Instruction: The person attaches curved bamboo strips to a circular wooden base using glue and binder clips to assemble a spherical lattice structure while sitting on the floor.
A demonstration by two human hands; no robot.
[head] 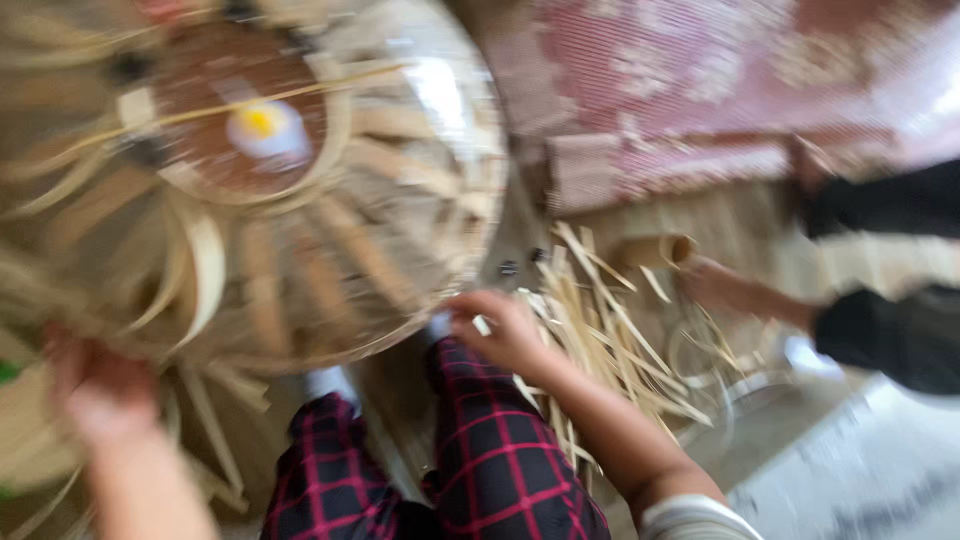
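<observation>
The view is blurred by motion. A large round woven bamboo form point(300, 230) with loose strips sticking out fills the left half. My left hand point(95, 385) grips its lower left rim among the strips. My right hand point(500, 325) holds the rim at its lower right edge, fingers curled on it. A yellow and white spot point(262, 125) sits near the form's centre. My legs in red and black checked trousers point(480, 460) lie below it.
A heap of thin bamboo strips point(610, 330) lies on the floor right of my right hand. Another person in dark clothes sits at the right, one hand point(720, 285) near a bamboo tube point(655, 248). A pink patterned mat point(720, 90) covers the back.
</observation>
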